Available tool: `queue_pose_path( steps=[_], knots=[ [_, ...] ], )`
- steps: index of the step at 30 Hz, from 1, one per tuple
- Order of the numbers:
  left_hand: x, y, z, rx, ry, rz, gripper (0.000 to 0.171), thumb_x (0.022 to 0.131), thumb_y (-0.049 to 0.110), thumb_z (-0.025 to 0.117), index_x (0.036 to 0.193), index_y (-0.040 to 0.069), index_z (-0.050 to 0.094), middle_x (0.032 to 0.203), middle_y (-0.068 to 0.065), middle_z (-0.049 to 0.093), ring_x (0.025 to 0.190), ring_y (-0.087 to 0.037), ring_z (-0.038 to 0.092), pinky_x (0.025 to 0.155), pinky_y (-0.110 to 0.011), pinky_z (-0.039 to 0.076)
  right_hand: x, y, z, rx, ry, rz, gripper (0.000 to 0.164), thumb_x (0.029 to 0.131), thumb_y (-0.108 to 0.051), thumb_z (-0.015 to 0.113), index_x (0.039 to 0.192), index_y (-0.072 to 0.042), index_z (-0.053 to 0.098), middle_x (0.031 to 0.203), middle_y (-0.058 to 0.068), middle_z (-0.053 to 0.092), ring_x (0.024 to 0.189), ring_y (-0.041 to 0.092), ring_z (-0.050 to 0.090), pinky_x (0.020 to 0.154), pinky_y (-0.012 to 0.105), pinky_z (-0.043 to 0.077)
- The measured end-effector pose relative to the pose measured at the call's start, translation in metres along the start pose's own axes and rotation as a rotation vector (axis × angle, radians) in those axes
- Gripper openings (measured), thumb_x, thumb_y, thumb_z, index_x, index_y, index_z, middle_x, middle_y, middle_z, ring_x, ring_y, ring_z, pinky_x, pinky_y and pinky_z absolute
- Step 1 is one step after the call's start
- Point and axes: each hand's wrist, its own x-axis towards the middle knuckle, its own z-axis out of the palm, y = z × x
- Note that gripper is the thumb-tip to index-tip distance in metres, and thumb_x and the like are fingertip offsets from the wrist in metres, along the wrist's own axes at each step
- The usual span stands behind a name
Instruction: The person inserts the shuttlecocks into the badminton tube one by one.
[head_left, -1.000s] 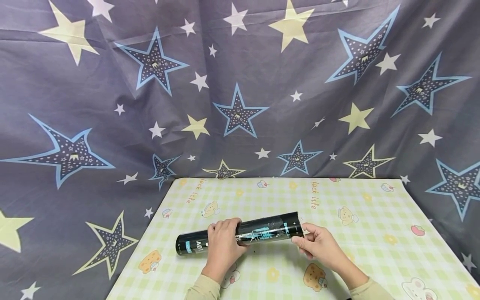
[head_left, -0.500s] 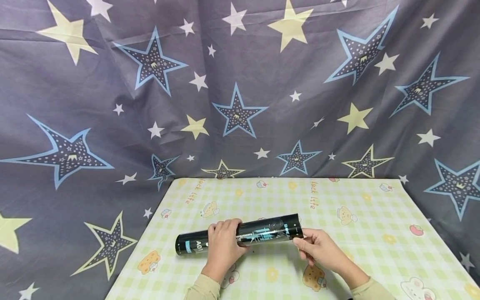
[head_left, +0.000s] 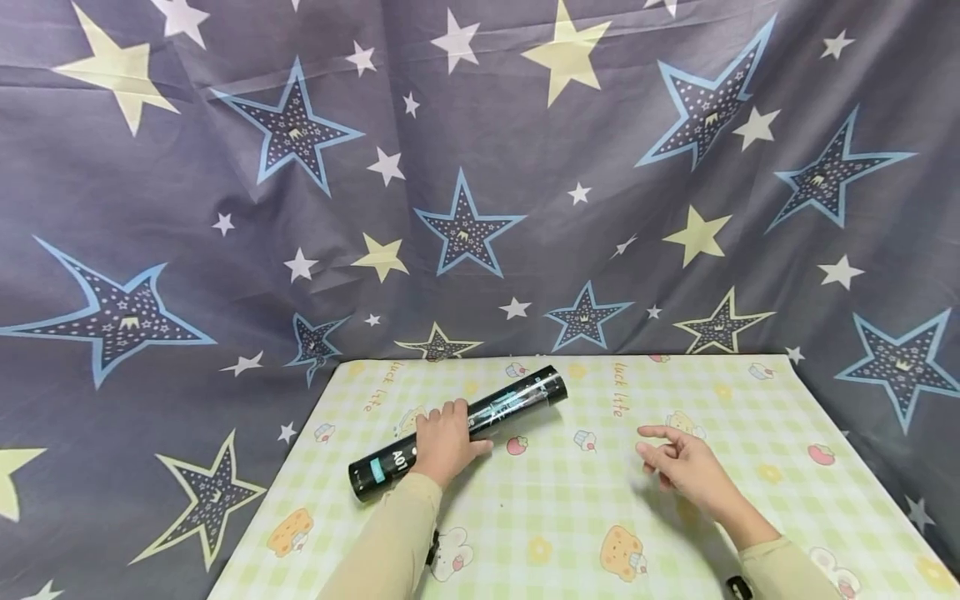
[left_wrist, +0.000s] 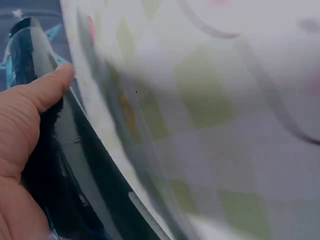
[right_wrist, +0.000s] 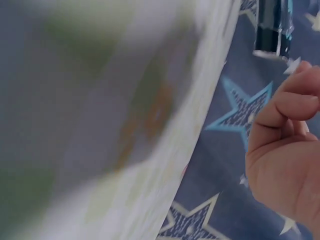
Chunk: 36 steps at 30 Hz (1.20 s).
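Note:
A long black cylindrical tube [head_left: 510, 406] with pale blue print and "A01" lies slantwise on the left half of the table, its right end angled toward the back. My left hand [head_left: 444, 442] grips it around the middle from above. In the left wrist view the thumb of that hand [left_wrist: 20, 125] runs along the glossy side of the tube [left_wrist: 75, 165]. My right hand [head_left: 686, 467] hovers to the right, apart from the tube, fingers loosely bent and holding nothing. From the right wrist, the tube's pale-rimmed end [right_wrist: 271, 52] shows beyond the fingers [right_wrist: 282, 110].
The table wears a green-and-white checked cloth [head_left: 558, 517] printed with cartoon bears, cakes and strawberries. Behind and at both sides hangs a dark grey curtain [head_left: 420, 292] covered in stars. Both wrists carry small black straps near the beige sleeves [head_left: 390, 533].
My right hand has let go of the tube's right end and moved right. The left hand has swung that end away toward the back, and the view has shifted slightly.

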Motion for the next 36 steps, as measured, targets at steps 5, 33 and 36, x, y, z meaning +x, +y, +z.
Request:
queue_pose_path(
  steps=[5, 33, 36],
  knots=[
    [0.024, 0.006, 0.012, 0.02, -0.066, 0.025, 0.093, 0.064, 0.074, 0.076, 0.129, 0.011, 0.056, 0.114, -0.011, 0.067, 0.094, -0.033, 0.063, 0.092, -0.055, 0.045, 0.014, 0.015, -0.023, -0.114, 0.044, 0.008, 0.062, 0.094, -0.047, 0.061, 0.143, -0.011, 0.048, 0.094, 0.019, 0.073, 0.063, 0.029, 0.061, 0.058, 0.034, 0.051],
    [0.026, 0.009, 0.027, 0.147, -0.092, 0.061, 0.111, 0.054, 0.092, 0.062, 0.13, 0.012, 0.054, 0.11, -0.009, 0.066, 0.096, -0.031, 0.062, 0.091, -0.05, 0.046, 0.023, 0.035, -0.03, -0.097, 0.05, 0.08, 0.063, 0.095, -0.045, 0.062, 0.144, -0.008, 0.047, 0.093, 0.017, 0.071, 0.061, 0.023, 0.06, 0.054, 0.035, 0.051],
    [0.028, 0.008, 0.025, 0.163, -0.075, 0.082, 0.116, 0.049, 0.096, 0.06, 0.128, 0.011, 0.053, 0.111, -0.009, 0.066, 0.098, -0.031, 0.061, 0.092, -0.051, 0.044, 0.023, 0.034, -0.031, -0.115, 0.058, 0.077, 0.063, 0.095, -0.045, 0.061, 0.144, -0.008, 0.047, 0.093, 0.016, 0.071, 0.061, 0.022, 0.06, 0.053, 0.034, 0.05]
  ],
)
